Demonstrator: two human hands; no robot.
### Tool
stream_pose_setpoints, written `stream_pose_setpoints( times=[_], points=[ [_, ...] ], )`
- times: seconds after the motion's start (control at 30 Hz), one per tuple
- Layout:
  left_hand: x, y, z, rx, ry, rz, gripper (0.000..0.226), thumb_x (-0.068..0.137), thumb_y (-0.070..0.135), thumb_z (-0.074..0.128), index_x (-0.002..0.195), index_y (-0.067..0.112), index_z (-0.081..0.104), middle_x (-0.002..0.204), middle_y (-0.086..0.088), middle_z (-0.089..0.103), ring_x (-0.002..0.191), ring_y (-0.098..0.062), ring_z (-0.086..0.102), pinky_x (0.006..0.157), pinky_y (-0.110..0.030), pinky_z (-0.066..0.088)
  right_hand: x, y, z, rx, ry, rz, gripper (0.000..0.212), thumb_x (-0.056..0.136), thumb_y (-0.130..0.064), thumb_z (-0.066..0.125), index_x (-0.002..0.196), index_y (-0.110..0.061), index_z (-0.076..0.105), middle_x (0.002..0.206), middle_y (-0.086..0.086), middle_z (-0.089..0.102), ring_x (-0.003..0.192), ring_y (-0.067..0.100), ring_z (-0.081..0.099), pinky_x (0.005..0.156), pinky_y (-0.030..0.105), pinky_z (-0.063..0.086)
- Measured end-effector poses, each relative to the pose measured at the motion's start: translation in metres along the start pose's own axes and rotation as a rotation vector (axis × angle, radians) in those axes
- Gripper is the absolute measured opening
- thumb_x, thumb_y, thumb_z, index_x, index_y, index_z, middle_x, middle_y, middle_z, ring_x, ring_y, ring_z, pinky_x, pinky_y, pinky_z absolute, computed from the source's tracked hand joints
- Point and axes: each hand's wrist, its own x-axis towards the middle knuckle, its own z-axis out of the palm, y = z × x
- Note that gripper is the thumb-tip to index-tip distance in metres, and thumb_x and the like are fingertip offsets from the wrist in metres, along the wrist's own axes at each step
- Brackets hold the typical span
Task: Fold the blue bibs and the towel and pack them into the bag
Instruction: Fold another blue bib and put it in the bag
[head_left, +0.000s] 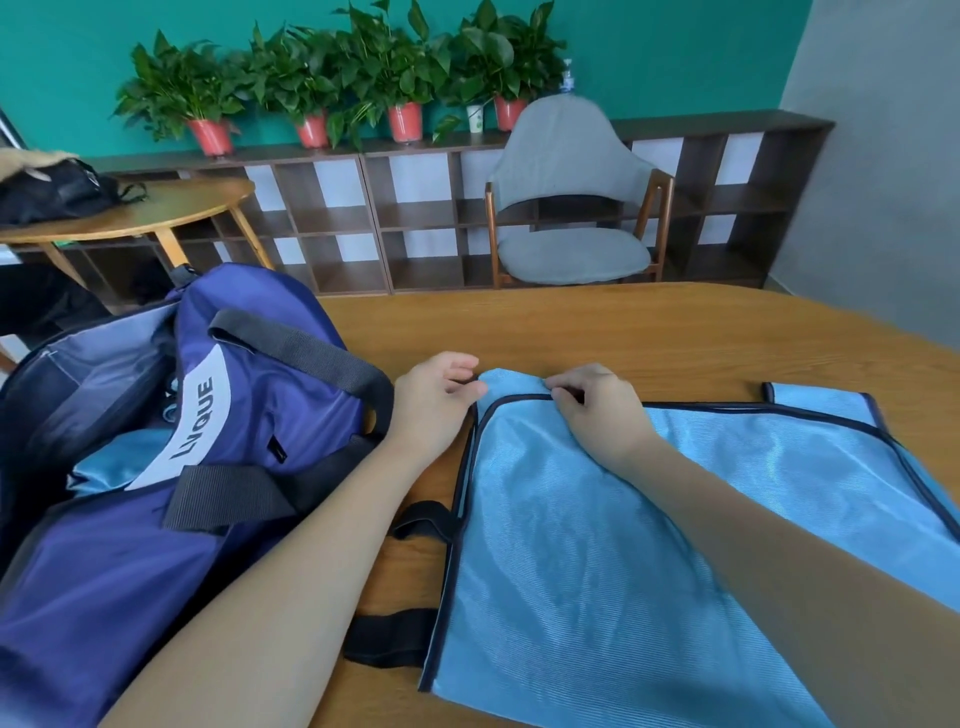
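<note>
Blue bib (597, 545) flat on table (623, 332), strap end pointing away; both hands pinch strap.

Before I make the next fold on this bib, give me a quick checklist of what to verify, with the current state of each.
1. Bib lies flat on the table: ok, spread out with a few slight ripples.
2. Left hand has a grip on the bib's top strap: ok, fingers pinch its edge.
3. Right hand has a grip on the neckline trim: ok.
4. Bag open to receive: ok, a light blue piece already shows inside.
5. Bag strap clear of the bib: not ok, it runs under the left edge.
6. Towel located: cannot tell, none in view.
</note>
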Motion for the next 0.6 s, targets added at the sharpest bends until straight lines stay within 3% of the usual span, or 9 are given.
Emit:
stream_pose_setpoints(
  times=[0.07,0.17,0.23,0.37,0.5,0.6],
  points=[
    [-0.004,0.002,0.004,0.083,0.005,0.059,0.027,0.091,0.021,0.075,0.118,0.021,0.073,0.11,0.011,0.071,0.093,-0.001,0.064,0.084,-0.009,0.047,-0.003,-0.005,-0.004,0.025,-0.001,-0.013,0.025,0.1,-0.018,0.056,0.12,-0.019,0.072,0.123,0.0,0.062,0.106,0.009,0.055,0.091,0.015,0.038],
    [-0.012,0.013,0.01,0.131,0.025,0.24,0.019,0.093,0.018,0.071,0.111,0.023,0.075,0.105,0.017,0.066,0.1,-0.003,0.061,0.092,-0.021,0.046,-0.011,-0.003,-0.027,-0.022,-0.001,-0.067,0.028,0.1,-0.022,0.059,0.126,-0.02,0.068,0.121,0.0,0.063,0.113,0.016,0.057,0.102,0.03,0.044],
    [-0.012,0.022,0.011,0.149,-0.083,0.304,0.019,0.095,0.019,0.069,0.113,0.024,0.075,0.108,0.014,0.068,0.102,-0.002,0.06,0.091,-0.02,0.044,-0.019,0.011,-0.054,-0.087,0.004,-0.071,0.028,0.1,-0.026,0.061,0.127,-0.021,0.067,0.123,-0.001,0.065,0.116,0.016,0.057,0.102,0.032,0.044],
    [-0.008,0.039,0.014,0.296,-0.368,0.226,0.036,0.094,0.03,0.072,0.129,0.027,0.065,0.126,0.007,0.065,0.113,-0.005,0.058,0.099,-0.026,0.046,-0.057,0.061,-0.121,-0.161,0.033,0.06,0.031,0.097,-0.028,0.065,0.128,-0.02,0.066,0.125,-0.001,0.065,0.12,0.017,0.057,0.103,0.03,0.044],
    [-0.004,0.046,0.015,0.34,-0.445,0.144,0.046,0.09,0.032,0.076,0.134,0.026,0.061,0.131,0.001,0.063,0.114,-0.011,0.057,0.098,-0.026,0.044,-0.1,0.112,-0.182,-0.376,0.024,0.224,0.038,0.098,-0.04,0.061,0.132,-0.024,0.062,0.132,-0.003,0.062,0.126,0.023,0.051,0.11,0.043,0.038],
    [-0.002,0.046,0.016,0.354,-0.463,0.106,0.056,0.085,0.032,0.081,0.136,0.025,0.059,0.132,-0.002,0.062,0.117,-0.015,0.058,0.099,-0.025,0.042,-0.118,0.134,-0.209,-0.403,0.029,0.309,0.044,0.096,-0.047,0.061,0.135,-0.026,0.06,0.135,-0.002,0.059,0.127,0.026,0.049,0.11,0.046,0.039]
  ],
)
